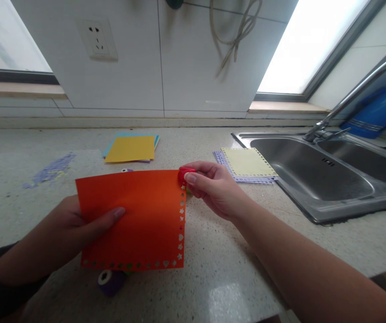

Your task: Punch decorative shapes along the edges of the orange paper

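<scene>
An orange sheet of paper (139, 215) is held up above the counter, with small star, heart and flower holes along its right and bottom edges. My left hand (75, 229) grips its left side, thumb in front and fingers hidden behind. At the sheet's upper right corner, my right hand (209, 184) is closed on a red craft punch (183, 174) set over the paper's edge. Partly covered by the sheet, a purple punch (110, 282) with a white top lies on the counter below it. Another white-topped punch (126, 170) peeks out behind the upper edge.
Yellow and blue sheets (130, 149) lie stacked at the back. Punched cream and lilac sheets (248, 162) rest beside the steel sink (300, 208) on the right. Lilac and yellow paper bits (53, 169) are scattered at left. A tap (344, 101) arches over the sink.
</scene>
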The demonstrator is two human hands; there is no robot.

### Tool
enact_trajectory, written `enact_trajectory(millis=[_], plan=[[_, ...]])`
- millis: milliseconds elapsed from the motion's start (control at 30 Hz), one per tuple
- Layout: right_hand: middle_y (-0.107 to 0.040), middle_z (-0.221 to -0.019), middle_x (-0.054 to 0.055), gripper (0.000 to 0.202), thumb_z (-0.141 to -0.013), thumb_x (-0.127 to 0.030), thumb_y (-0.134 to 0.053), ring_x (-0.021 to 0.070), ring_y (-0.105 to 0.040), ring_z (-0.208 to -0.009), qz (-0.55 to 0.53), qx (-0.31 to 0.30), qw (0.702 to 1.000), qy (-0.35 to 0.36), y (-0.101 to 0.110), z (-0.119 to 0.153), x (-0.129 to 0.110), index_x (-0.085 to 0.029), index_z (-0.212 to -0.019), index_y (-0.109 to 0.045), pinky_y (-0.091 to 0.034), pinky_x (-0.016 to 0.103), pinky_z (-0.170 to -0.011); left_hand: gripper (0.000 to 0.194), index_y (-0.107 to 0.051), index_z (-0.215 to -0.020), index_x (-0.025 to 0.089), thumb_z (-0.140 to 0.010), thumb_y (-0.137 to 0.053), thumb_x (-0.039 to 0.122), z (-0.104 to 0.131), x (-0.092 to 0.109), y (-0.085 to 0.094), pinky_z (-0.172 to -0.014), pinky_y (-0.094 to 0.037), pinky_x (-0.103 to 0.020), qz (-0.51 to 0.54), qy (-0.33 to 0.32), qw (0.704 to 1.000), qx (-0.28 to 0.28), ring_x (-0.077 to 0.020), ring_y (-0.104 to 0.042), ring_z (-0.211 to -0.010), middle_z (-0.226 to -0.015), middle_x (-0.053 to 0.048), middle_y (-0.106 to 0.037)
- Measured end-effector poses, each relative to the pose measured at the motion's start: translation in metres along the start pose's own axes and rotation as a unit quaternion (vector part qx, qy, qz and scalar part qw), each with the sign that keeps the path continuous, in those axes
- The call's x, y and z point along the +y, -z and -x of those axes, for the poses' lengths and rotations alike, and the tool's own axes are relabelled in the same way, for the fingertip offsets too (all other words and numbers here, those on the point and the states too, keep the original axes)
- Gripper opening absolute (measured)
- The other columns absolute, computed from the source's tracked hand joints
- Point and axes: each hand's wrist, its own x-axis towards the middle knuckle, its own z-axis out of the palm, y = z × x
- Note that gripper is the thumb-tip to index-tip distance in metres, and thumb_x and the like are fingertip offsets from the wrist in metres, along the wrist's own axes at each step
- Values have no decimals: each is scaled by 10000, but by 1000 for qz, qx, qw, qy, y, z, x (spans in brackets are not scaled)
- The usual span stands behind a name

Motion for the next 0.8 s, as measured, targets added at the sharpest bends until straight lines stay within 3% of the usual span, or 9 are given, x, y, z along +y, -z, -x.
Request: enact_trajectory(millis=[800], plan=[[-700,-750,9,270,-728,-358,-896,83,-499,-576,0,-5,1000,19,1,0,2,-191,-905,-779,-379,246,-535,386,-785,-1098,299,-831,-724,572,1,1,-1,-780,-647,-340,-3,6,1000,9,-249,-766,-863,-1060,-36,-810]])
